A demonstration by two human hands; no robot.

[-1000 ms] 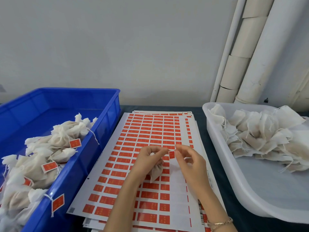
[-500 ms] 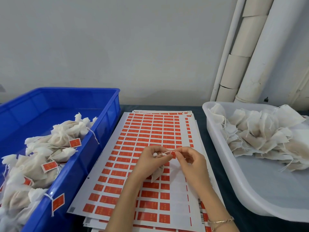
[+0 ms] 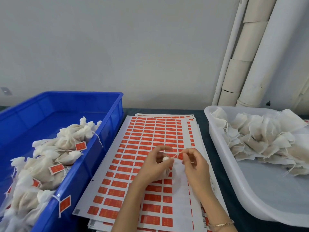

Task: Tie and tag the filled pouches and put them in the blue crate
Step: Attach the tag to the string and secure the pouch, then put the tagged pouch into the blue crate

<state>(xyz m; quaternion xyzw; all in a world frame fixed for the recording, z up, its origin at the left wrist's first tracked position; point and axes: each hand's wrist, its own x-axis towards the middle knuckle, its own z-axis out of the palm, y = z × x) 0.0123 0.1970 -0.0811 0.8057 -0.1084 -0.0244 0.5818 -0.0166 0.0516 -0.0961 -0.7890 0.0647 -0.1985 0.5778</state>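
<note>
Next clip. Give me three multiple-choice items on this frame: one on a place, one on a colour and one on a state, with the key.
1. The blue crate of tagged pouches stands:
A) left of the label sheets
B) right of them
C) behind them

2. The labels on the sheets are:
A) green
B) orange-red
C) yellow

3. The left hand:
A) lies flat and empty
B) grips a pouch
C) is out of view

Key:
1 A, the crate sits at the view's left edge.
2 B, the sheets carry rows of orange-red rectangles.
3 B, its fingers curl round the pouch while the right hand pinches the string.
</note>
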